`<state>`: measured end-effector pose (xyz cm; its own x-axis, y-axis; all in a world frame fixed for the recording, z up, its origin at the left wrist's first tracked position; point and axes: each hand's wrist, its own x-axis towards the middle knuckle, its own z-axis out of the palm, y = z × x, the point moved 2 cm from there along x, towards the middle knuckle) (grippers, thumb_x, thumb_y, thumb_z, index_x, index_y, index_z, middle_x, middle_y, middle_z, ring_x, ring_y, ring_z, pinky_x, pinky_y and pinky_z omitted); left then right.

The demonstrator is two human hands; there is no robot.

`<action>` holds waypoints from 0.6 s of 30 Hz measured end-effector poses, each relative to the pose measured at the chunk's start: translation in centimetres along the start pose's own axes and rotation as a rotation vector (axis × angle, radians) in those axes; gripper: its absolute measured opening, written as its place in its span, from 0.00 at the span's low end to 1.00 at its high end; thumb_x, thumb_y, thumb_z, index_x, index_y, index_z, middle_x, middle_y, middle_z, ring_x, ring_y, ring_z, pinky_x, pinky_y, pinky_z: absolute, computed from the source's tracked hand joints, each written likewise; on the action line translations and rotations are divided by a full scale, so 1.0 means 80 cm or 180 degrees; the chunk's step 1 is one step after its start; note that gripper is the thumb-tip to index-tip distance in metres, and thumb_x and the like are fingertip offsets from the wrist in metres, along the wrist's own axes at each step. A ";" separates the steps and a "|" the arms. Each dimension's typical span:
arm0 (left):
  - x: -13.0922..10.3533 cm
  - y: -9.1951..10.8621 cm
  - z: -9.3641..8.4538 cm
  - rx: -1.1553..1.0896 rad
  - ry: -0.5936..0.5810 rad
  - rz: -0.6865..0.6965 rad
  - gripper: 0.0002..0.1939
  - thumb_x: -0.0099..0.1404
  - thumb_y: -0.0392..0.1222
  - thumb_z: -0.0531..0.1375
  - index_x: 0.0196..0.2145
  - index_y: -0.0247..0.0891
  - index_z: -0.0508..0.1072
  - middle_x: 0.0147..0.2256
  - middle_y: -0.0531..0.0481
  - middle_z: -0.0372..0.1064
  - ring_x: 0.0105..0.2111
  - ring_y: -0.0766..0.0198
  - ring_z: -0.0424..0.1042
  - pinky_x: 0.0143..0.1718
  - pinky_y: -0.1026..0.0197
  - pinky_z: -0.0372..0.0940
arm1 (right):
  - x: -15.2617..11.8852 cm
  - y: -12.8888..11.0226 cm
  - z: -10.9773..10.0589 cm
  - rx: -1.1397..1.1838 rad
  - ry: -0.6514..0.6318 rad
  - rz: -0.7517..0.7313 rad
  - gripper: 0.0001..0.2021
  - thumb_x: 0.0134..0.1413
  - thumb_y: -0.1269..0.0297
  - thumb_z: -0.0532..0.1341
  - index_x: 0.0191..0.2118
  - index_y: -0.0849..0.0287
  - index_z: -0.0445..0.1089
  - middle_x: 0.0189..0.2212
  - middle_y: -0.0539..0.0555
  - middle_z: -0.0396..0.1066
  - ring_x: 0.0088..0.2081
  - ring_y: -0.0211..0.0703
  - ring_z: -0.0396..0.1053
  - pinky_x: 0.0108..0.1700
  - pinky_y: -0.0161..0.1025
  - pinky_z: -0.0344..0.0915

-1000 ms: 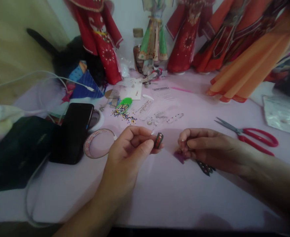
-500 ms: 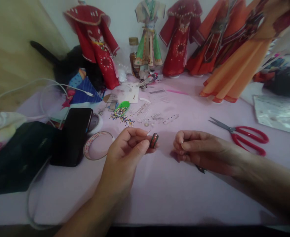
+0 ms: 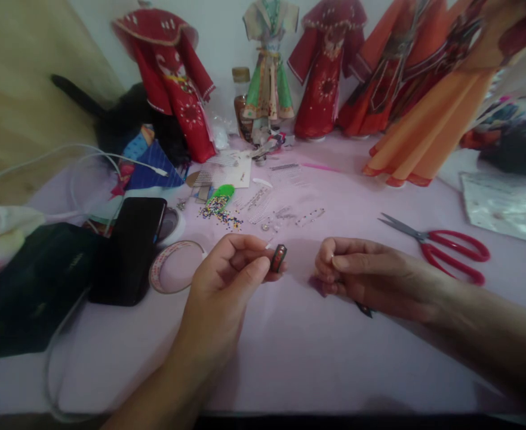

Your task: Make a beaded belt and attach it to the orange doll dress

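Observation:
Between the thumb and fingers of my left hand (image 3: 231, 275) is a small dark decorated piece (image 3: 279, 258), edged in dark green with a red patterned middle. A thin pale sliver (image 3: 270, 243) shows by that hand's index fingertip; I cannot tell what it is. To the right, apart from it, my right hand (image 3: 361, 269) is closed in a pinch. A tiny pale speck shows at its thumb tip, too small to name. Under the right hand, the end of a dark piece with reddish spots (image 3: 365, 309) sticks out, the rest hidden.
Red-handled scissors (image 3: 424, 236) lie right of my right hand. Small coloured beads (image 3: 220, 212) spill from a green scoop (image 3: 225, 192). A tape roll (image 3: 155, 272) and black phone (image 3: 128, 251) lie left. Dressed figures, one in a red robe (image 3: 319, 107), line the back.
Both hands keep nearly the same pose and place. The small decorated piece stays in my left fingers. The whole view has shifted very slightly.

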<state>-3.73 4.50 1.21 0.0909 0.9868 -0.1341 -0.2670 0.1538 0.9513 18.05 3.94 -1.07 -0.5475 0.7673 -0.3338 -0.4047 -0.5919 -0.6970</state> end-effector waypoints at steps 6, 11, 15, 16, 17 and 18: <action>0.001 -0.001 0.000 0.0028 0.0025 -0.0008 0.05 0.59 0.36 0.68 0.34 0.40 0.76 0.30 0.54 0.79 0.33 0.65 0.80 0.36 0.65 0.75 | -0.001 0.001 -0.001 0.0027 -0.0016 -0.0032 0.05 0.58 0.67 0.71 0.38 0.62 0.77 0.34 0.53 0.70 0.38 0.38 0.71 0.43 0.32 0.69; 0.002 -0.001 0.001 0.0035 0.0027 0.0012 0.05 0.58 0.36 0.68 0.34 0.40 0.76 0.29 0.54 0.79 0.33 0.65 0.80 0.37 0.64 0.75 | 0.001 0.000 0.000 0.0002 -0.0052 -0.0066 0.05 0.59 0.67 0.70 0.38 0.63 0.77 0.34 0.53 0.71 0.37 0.37 0.71 0.43 0.31 0.69; 0.002 0.000 0.001 0.0021 0.0034 -0.0006 0.06 0.58 0.36 0.68 0.33 0.39 0.76 0.29 0.54 0.79 0.32 0.65 0.80 0.36 0.65 0.75 | 0.000 0.001 0.001 -0.0090 -0.0063 -0.0106 0.05 0.60 0.66 0.70 0.39 0.63 0.77 0.34 0.53 0.72 0.37 0.36 0.71 0.44 0.31 0.68; 0.002 0.000 0.001 0.0021 0.0040 -0.0006 0.06 0.58 0.36 0.69 0.33 0.39 0.76 0.29 0.54 0.79 0.32 0.65 0.80 0.36 0.65 0.75 | -0.001 0.001 0.001 -0.0112 -0.0060 -0.0118 0.05 0.61 0.66 0.70 0.39 0.63 0.77 0.34 0.53 0.72 0.37 0.36 0.71 0.44 0.31 0.68; 0.001 0.000 0.001 0.0029 0.0046 -0.0005 0.06 0.58 0.36 0.69 0.33 0.39 0.76 0.29 0.54 0.79 0.32 0.65 0.80 0.36 0.65 0.75 | -0.001 0.001 0.001 -0.0133 -0.0058 -0.0134 0.05 0.61 0.66 0.70 0.39 0.63 0.77 0.34 0.53 0.72 0.37 0.36 0.71 0.44 0.31 0.68; 0.001 0.001 0.001 0.0037 0.0048 0.0000 0.06 0.58 0.36 0.69 0.34 0.39 0.76 0.29 0.54 0.79 0.32 0.65 0.80 0.36 0.65 0.75 | -0.001 0.001 0.002 -0.0151 -0.0049 -0.0153 0.05 0.61 0.66 0.69 0.39 0.63 0.77 0.33 0.53 0.72 0.37 0.36 0.71 0.44 0.31 0.68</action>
<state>-3.66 4.58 1.26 0.0763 0.9875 -0.1381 -0.2559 0.1533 0.9545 17.98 3.82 -0.99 -0.5396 0.7905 -0.2897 -0.3958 -0.5419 -0.7414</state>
